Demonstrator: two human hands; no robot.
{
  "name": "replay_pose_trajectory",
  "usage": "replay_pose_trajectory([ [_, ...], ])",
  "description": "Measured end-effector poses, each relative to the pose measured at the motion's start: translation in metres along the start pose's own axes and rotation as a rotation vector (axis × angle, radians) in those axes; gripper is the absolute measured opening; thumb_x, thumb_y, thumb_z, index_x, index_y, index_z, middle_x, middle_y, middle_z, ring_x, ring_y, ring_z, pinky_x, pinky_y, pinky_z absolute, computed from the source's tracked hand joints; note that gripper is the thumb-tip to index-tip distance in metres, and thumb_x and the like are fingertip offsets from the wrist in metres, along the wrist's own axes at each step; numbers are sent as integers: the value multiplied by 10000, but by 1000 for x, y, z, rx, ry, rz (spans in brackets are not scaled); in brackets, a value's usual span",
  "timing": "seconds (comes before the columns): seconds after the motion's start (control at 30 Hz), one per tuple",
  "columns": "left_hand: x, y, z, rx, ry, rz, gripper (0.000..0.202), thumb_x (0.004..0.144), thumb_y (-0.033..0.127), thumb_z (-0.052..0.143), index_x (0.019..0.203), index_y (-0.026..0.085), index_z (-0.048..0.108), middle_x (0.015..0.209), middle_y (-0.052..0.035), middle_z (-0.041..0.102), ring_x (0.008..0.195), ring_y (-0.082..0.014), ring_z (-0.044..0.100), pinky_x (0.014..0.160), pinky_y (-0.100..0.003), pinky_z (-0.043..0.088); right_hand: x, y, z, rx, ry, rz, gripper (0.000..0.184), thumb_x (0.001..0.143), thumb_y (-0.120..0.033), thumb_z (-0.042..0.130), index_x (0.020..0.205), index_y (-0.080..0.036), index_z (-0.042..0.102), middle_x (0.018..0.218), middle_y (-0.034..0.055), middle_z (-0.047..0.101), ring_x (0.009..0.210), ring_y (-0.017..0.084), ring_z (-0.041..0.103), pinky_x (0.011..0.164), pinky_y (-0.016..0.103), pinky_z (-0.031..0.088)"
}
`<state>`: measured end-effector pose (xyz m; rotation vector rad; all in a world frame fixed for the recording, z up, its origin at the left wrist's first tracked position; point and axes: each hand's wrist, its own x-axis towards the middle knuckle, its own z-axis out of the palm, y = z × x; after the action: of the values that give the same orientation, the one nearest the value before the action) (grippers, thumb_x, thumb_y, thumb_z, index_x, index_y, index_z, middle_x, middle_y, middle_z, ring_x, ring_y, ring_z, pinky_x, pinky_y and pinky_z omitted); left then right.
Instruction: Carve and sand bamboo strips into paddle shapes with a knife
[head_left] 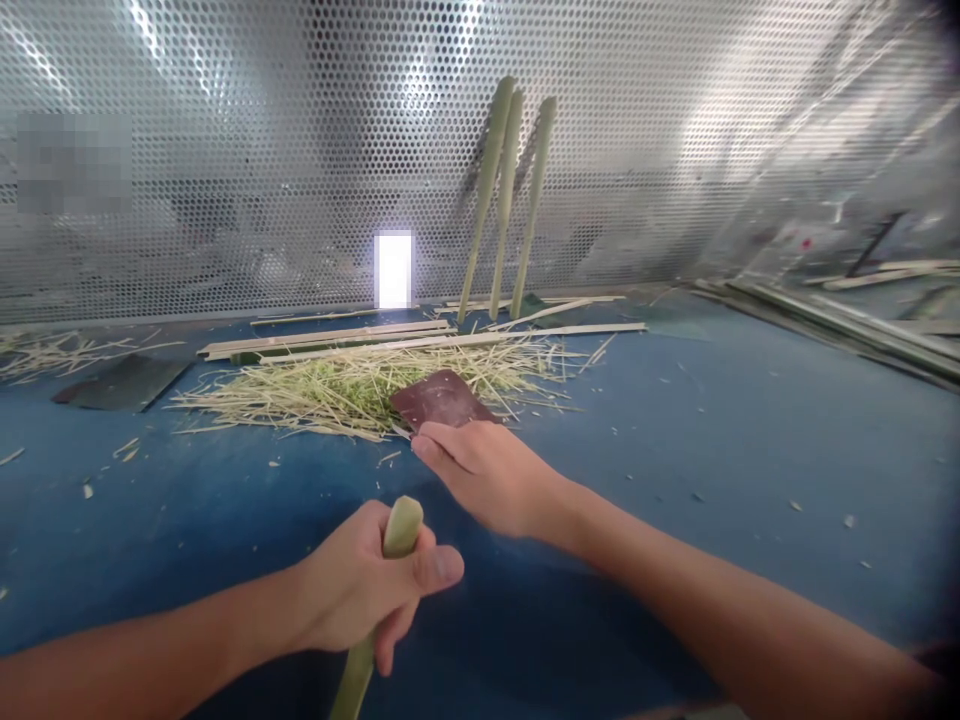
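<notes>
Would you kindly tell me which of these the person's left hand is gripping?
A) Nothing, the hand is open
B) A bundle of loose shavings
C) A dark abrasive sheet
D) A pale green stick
D. The left hand is closed around the pale green stick, whose end rises above the fist.

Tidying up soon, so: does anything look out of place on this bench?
Mainly the mess: pale fibrous shavings lie heaped on the blue work surface, with stray bits scattered well away from the heap. A dark red sheet sits on the heap's edge just beyond the right hand, looking dropped there rather than put away.
</notes>
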<state>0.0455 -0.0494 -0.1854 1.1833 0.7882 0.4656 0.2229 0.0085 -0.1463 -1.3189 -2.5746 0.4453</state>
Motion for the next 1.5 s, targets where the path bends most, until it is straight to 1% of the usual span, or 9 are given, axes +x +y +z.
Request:
replay_pose_trajectory([
  [0.2,-1,-5,-3,-334,-232,40,582,597,637,816,539,184,454,328,57,488,198,-70,379,248,-167,313,0,1,3,-3,-13,-50,400,1042,-366,274,742,-196,478,610,-22,481,532,108,355,547,305,165],
  [0.33,2,-7,-1,-426,-299,173,544,820,590,654,547,198,394,300,66,410,196,-62,337,271,-158,324,-1,2,3,75,-11,-79,381,1036,-373,292,790,-198,525,661,-9,557,573,113,442,559,291,195],
  [0.57,0,-3,-1,-511,-326,85,439,934,538,438,651,202,443,345,67,405,234,-63,303,362,-179,388,-2,2,2,87,-17,-107,377,1027,-349,281,794,-188,529,678,6,579,595,119,468,577,283,221],
  [0.77,3,2,3,-260,-57,57,638,760,770,559,545,178,460,386,45,421,312,-64,406,365,-175,364,-2,2,2,80,-20,-120,364,1022,-339,297,791,-184,533,665,3,578,580,112,457,567,283,204],
  [0.9,2,6,9,-143,62,-41,628,570,749,744,552,202,437,355,45,462,269,-86,406,287,-182,290,-2,2,2,66,-3,-117,349,1019,-332,307,807,-187,543,637,-11,549,548,105,416,556,285,186],
  [1.1,-15,7,25,28,346,-184,714,780,804,466,419,198,354,296,41,339,271,-40,328,357,-179,284,-1,3,2,84,17,-123,376,1025,-340,290,788,-185,537,633,-11,539,554,107,426,562,282,203],
  [1.17,-20,8,29,-14,378,-239,678,761,811,479,470,212,357,307,67,308,262,-45,286,329,-188,243,0,3,2,96,28,-134,388,1029,-344,276,781,-187,530,626,-15,526,555,109,428,565,280,215],
  [1.37,-19,8,28,-49,462,-77,537,707,643,694,624,231,360,338,123,291,327,-61,319,397,-190,341,-2,5,1,230,93,-231,379,1046,-361,257,817,-194,509,654,-23,506,554,108,422,566,269,263],
  [1.5,-18,8,24,-6,527,-36,553,699,574,721,573,210,325,378,112,298,354,-32,289,382,-163,244,-7,4,1,326,86,-381,335,1049,-380,265,832,-204,449,648,-37,463,543,105,394,558,256,290],
])
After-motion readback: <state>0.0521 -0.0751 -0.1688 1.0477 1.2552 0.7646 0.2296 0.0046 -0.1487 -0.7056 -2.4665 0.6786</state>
